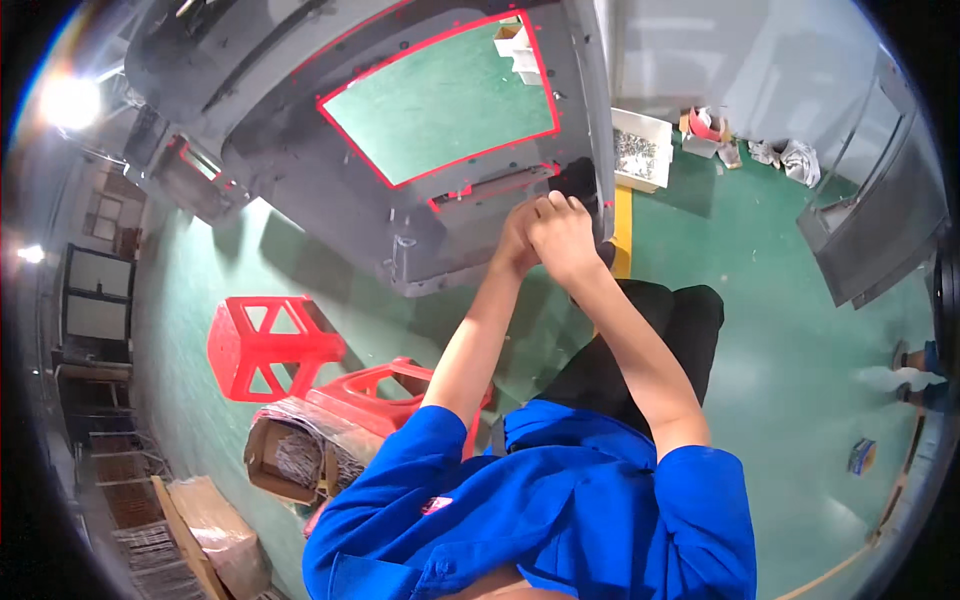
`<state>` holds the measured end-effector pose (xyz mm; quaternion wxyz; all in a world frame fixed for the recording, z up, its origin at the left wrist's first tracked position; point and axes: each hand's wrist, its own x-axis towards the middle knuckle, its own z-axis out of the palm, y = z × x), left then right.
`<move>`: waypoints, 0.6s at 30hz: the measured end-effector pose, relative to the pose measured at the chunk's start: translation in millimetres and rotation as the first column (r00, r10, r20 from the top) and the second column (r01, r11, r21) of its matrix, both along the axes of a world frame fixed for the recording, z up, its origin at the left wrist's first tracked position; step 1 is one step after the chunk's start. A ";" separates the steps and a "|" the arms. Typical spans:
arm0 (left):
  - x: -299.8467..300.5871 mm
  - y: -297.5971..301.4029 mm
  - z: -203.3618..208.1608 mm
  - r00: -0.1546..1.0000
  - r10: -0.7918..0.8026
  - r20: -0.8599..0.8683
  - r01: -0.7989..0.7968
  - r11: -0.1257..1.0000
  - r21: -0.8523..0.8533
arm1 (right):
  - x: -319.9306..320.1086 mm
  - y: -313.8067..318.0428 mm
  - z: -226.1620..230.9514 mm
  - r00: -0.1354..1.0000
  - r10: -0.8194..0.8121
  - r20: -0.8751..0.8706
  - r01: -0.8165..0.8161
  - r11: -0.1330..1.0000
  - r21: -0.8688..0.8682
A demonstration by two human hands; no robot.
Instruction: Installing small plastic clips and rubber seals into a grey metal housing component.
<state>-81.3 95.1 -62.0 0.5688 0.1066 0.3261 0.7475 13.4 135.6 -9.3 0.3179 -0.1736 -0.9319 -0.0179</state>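
Note:
A large dark grey moulded panel (340, 200) stands in front of me. Its big opening is edged with red tape (554, 100), and a narrow slot (500, 190) below carries short red pieces. My left hand (517, 240) and my right hand (562, 236) meet at the panel's lower right corner, beside the slot's right end. Fingers are curled on both, and the right hand partly covers the left. Whatever they pinch, if anything, is hidden behind the knuckles. Contact with the panel cannot be made out.
Red plastic stools (265, 345) stand at lower left, near an open carton (285, 460) of thin parts. A white bin (640, 150) of small pieces sits beyond the panel's right edge. Another grey panel (880, 220) leans at far right. A person's feet (910, 375) show at the right rim.

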 end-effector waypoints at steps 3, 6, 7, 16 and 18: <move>-5.1 -1.9 -5.0 0.998 0.017 -0.061 -0.019 0.999 -0.029 | -1.5 1.5 2.6 0.996 0.079 -0.042 -0.078 0.997 0.016; -13.8 -0.5 -19.3 0.987 -0.023 -0.158 0.024 1.000 0.001 | 1.9 6.6 8.5 0.991 0.120 0.054 -0.122 0.992 0.032; -18.3 -1.4 -20.7 0.980 -0.032 -0.195 0.035 0.999 0.010 | 2.1 8.5 9.5 0.987 0.134 0.092 -0.138 0.990 0.039; -18.5 -0.1 -2.4 0.968 0.000 -0.251 -0.016 0.998 -0.064 | 10.3 17.8 32.4 0.976 0.157 0.152 -0.126 0.972 -0.197; -16.3 3.3 4.3 0.945 -0.045 -0.323 0.013 0.995 -0.101 | 10.9 20.1 41.2 0.976 0.129 0.175 -0.090 0.972 -0.215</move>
